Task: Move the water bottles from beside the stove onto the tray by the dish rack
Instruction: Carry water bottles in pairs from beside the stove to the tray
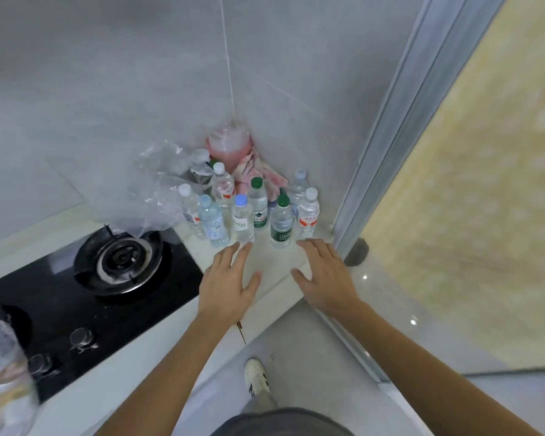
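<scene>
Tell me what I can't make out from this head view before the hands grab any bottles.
- Tray and dish rack: outside the head view's edges, so the destination is unseen.
- Bottles behind the front row: partly hidden by nearer ones, so the exact count is uncertain.
- Items under the clear plastic bag: obscured by the bag.
- Object at the lower left edge: blurred and cut off.

Soft, even daylight, slightly hazy

My view bends at the edges; the wall [107, 73] looks smeared, small glare spots dot the glossy floor [390, 294], and shadows under my hands stay faint.
</scene>
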The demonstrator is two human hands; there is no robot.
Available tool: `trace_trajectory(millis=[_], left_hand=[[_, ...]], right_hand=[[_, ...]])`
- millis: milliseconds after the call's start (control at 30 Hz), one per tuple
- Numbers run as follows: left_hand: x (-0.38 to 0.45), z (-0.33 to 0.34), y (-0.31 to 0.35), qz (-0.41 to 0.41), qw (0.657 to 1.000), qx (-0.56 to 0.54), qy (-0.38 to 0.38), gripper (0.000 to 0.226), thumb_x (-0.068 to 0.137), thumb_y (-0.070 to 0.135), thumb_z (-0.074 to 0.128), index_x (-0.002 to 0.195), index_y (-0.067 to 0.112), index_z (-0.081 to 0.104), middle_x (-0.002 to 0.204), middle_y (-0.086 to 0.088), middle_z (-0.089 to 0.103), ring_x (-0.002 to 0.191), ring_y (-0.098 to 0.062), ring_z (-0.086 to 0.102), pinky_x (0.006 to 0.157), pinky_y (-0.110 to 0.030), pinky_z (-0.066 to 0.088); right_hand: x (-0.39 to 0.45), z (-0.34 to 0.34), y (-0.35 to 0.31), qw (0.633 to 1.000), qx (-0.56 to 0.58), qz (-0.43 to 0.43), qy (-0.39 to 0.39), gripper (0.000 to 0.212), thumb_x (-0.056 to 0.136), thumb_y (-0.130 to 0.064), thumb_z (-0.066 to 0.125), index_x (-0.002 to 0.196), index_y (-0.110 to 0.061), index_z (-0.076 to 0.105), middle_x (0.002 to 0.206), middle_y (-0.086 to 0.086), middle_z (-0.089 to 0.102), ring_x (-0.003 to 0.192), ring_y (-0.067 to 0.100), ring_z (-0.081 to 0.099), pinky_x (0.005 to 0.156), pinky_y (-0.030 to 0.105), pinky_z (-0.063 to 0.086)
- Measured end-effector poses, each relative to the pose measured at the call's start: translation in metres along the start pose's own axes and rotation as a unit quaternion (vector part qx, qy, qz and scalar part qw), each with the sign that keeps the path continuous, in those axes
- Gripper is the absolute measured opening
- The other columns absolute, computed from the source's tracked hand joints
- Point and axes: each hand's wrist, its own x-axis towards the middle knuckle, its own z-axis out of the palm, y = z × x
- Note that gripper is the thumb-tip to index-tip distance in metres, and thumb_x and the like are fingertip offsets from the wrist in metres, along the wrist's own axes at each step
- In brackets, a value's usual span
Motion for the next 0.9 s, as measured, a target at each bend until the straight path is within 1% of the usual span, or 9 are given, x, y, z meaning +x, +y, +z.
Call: trace_trajectory(millis=[133,200,267,400,533,600,700,800,900], left_hand=[[0.052,0.000,-0.023,-0.005,0.998,-0.050,0.027,0.054,0.101,0.045,0.054,0.149,0.022,0.049,0.146,0.000,0.054,0.131,-0.025,0.052,0.094,-0.044,0.055],[0.069,-0.002,-0.037,-0.045,0.992,-0.106,0.045,0.048,0.100,0.033,0.063,0.145,0.023,0.052,0.144,0.003,0.055,0.131,-0.022,0.051,0.098,-0.042,0.051],[0.084,-0.004,-0.051,-0.088,0.984,-0.137,0.070,0.043,0.100,0.027,0.065,0.142,0.022,0.054,0.140,0.003,0.055,0.130,-0.019,0.051,0.099,-0.041,0.049],[0.112,-0.018,-0.080,-0.166,0.968,-0.139,0.125,0.041,0.099,0.021,0.066,0.138,0.018,0.056,0.127,0.000,0.056,0.116,-0.021,0.059,0.089,-0.037,0.050],[0.140,-0.041,-0.111,-0.207,0.953,-0.138,0.173,0.043,0.098,0.017,0.068,0.138,0.015,0.054,0.130,-0.008,0.056,0.116,-0.022,0.059,0.093,-0.043,0.054],[0.153,-0.047,-0.124,-0.224,0.951,-0.140,0.159,0.046,0.099,0.020,0.068,0.142,0.020,0.052,0.134,-0.005,0.054,0.118,-0.020,0.058,0.096,-0.043,0.053],[0.171,-0.047,-0.140,-0.233,0.958,-0.129,0.107,0.051,0.098,0.023,0.071,0.145,0.022,0.051,0.138,-0.007,0.054,0.121,-0.024,0.059,0.104,-0.043,0.051],[0.183,-0.042,-0.147,-0.240,0.958,-0.139,0.072,0.051,0.096,0.025,0.074,0.143,0.022,0.055,0.135,-0.005,0.061,0.120,-0.024,0.062,0.105,-0.045,0.052],[0.188,-0.036,-0.149,-0.256,0.953,-0.153,0.062,0.046,0.096,0.026,0.075,0.137,0.023,0.057,0.130,-0.001,0.067,0.118,-0.021,0.063,0.100,-0.042,0.052]], right_hand=[[0.057,-0.005,0.026,1.000,0.016,0.021,0.009,0.056,0.097,-0.034,0.065,0.148,-0.020,0.047,0.145,0.001,0.050,0.134,0.027,0.046,0.106,0.045,0.047],[0.082,-0.004,0.039,0.998,0.039,0.047,0.012,0.049,0.098,-0.029,0.067,0.142,-0.018,0.049,0.139,0.002,0.052,0.130,0.025,0.049,0.106,0.045,0.049],[0.106,-0.001,0.053,0.995,0.067,0.077,0.023,0.048,0.096,-0.026,0.070,0.137,-0.013,0.049,0.134,0.005,0.054,0.127,0.027,0.053,0.104,0.045,0.049],[0.145,0.006,0.075,0.987,0.122,0.091,0.040,0.059,0.088,-0.024,0.081,0.131,-0.010,0.044,0.129,0.012,0.055,0.117,0.034,0.059,0.096,0.051,0.052],[0.171,0.010,0.088,0.986,0.145,0.077,0.040,0.066,0.082,-0.018,0.084,0.133,-0.019,0.042,0.130,0.007,0.054,0.113,0.028,0.058,0.093,0.042,0.051],[0.183,0.012,0.096,0.988,0.136,0.069,0.028,0.056,0.084,-0.018,0.082,0.129,-0.015,0.048,0.122,0.005,0.054,0.110,0.028,0.057,0.090,0.035,0.044],[0.195,0.014,0.103,0.991,0.122,0.059,-0.002,0.040,0.089,-0.020,0.079,0.119,-0.007,0.057,0.107,0.000,0.049,0.103,0.033,0.056,0.086,0.032,0.037],[0.204,0.016,0.108,0.987,0.148,0.062,-0.021,0.036,0.092,-0.025,0.078,0.118,-0.010,0.059,0.105,0.000,0.053,0.101,0.033,0.057,0.085,0.036,0.041],[0.205,0.017,0.109,0.979,0.188,0.071,-0.045,0.034,0.093,-0.027,0.077,0.118,-0.014,0.058,0.109,0.005,0.061,0.101,0.029,0.058,0.086,0.039,0.046]])
